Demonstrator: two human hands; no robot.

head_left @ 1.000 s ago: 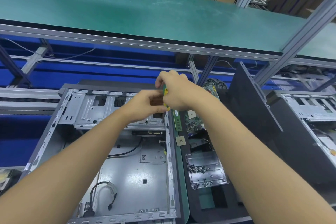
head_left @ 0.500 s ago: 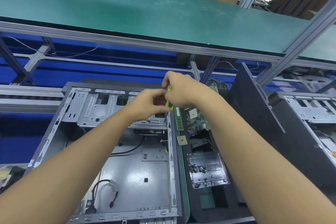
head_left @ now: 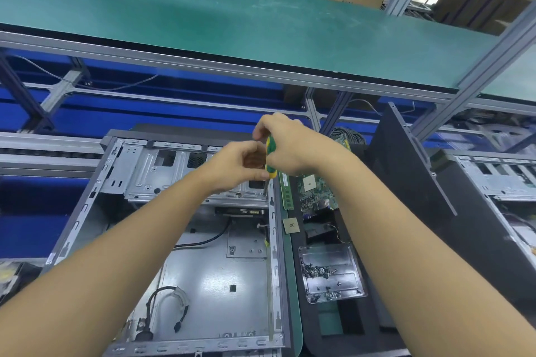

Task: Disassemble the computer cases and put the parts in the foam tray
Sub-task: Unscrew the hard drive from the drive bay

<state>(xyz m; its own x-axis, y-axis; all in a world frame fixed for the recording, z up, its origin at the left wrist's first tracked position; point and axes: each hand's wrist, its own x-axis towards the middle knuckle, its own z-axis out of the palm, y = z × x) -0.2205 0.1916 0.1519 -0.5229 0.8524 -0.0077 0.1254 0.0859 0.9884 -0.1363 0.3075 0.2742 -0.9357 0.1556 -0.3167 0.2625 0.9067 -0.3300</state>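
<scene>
Green workbench (head_left: 203, 9) behind the open computer case (head_left: 208, 275); foam tray (head_left: 356, 324) just right of it. Above the case's far right corner, right hand (head_left: 293, 148) grips a screwdriver (head_left: 271, 157); left hand (head_left: 235, 168) pinches its handle.

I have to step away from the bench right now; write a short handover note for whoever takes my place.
Right hand grips the green-and-yellow screwdriver, tip at the right end of the metal drive cage in the open grey computer case.
Left hand cups the handle; whether it pinches is unclear.
Done: green motherboard lies in the black foam tray, green memory stick and small square chip along its left edge, loose screws in the clear plastic dish.
Left: drive cage and black cables are in the case; a second grey case stands at the right.
</scene>
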